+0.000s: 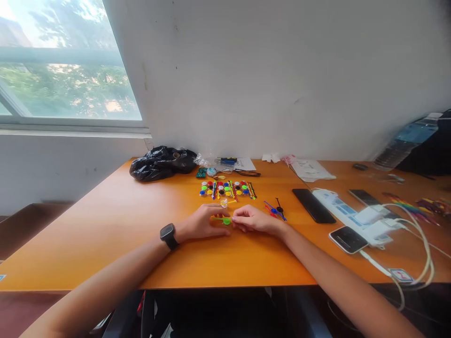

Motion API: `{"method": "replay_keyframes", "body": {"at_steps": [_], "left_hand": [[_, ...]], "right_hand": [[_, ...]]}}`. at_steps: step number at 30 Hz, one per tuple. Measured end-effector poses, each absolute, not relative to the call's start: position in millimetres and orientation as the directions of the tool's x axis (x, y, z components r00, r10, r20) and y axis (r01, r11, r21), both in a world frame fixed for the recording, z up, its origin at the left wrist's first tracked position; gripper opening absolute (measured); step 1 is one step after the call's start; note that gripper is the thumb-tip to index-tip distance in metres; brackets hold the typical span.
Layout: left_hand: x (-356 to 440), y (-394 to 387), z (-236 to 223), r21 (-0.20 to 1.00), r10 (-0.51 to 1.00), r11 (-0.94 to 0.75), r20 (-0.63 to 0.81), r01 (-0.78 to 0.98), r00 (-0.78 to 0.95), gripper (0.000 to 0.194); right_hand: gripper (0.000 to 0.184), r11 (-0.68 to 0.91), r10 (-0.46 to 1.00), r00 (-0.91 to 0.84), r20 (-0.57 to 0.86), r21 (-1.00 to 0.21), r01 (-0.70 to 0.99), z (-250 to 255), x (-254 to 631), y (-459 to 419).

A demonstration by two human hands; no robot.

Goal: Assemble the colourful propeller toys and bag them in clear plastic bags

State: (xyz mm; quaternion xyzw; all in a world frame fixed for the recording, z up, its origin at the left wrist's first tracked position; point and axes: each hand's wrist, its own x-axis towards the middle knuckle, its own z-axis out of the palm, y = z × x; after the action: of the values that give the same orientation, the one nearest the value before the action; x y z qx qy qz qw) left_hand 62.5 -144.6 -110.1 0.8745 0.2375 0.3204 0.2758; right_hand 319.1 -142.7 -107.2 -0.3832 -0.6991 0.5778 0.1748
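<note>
A bright green piece [226, 221], a small round disc with a thin stick, is held over the near middle of the table. The fingertips of my right hand [255, 219] are pinched together at the disc's right edge. My left hand [202, 221], with a black watch at the wrist, curves around the piece from the left, thumb and fingers apart. Just beyond the fingers lies a clear round part [224, 203] beside a yellow-orange stick. Blue, black and red disc-and-stick pieces [276, 210] lie to the right of my right hand.
Rows of coloured discs and sticks [225, 189] lie beyond my hands. A black plastic bag [160, 163] sits at the back left. On the right are a black phone [313, 205], a white power strip [343, 211] with cables, a white-framed device [348, 240] and a water bottle [408, 138].
</note>
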Motion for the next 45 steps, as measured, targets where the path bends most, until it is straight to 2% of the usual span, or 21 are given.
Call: {"method": "replay_keyframes", "body": {"at_steps": [4, 16, 26, 34, 45], "left_hand": [[63.5, -140.3, -119.9, 0.643, 0.609, -0.720, 0.404, 0.261, 0.683, 0.023], [66.9, -140.7, -117.0, 0.577, 0.616, -0.754, 0.456, 0.313, 0.642, 0.020], [65.7, -143.2, -112.6, 0.611, 0.629, -0.728, 0.416, 0.310, 0.656, 0.016], [69.0, -148.9, -111.9, 0.479, 0.539, -0.817, 0.434, 0.322, 0.722, 0.020], [72.6, -154.0, -117.1, 0.296, 0.486, -0.873, 0.458, 0.387, 0.744, 0.021]], "right_hand": [[0.047, 0.000, 0.735, -0.638, -0.229, -0.941, 0.338, -107.6, 319.0, -138.3], [0.044, 0.029, 0.824, -0.524, -0.216, -0.907, 0.419, -110.6, 315.0, -139.7], [0.047, 0.060, 0.817, -0.538, -0.209, -0.897, 0.439, -114.1, 314.6, -140.8], [0.044, 0.033, 0.831, -0.503, -0.238, -0.881, 0.472, -110.9, 311.7, -142.0], [0.042, 0.102, 0.843, -0.500, -0.197, -0.854, 0.510, -116.9, 309.9, -138.9]]}}
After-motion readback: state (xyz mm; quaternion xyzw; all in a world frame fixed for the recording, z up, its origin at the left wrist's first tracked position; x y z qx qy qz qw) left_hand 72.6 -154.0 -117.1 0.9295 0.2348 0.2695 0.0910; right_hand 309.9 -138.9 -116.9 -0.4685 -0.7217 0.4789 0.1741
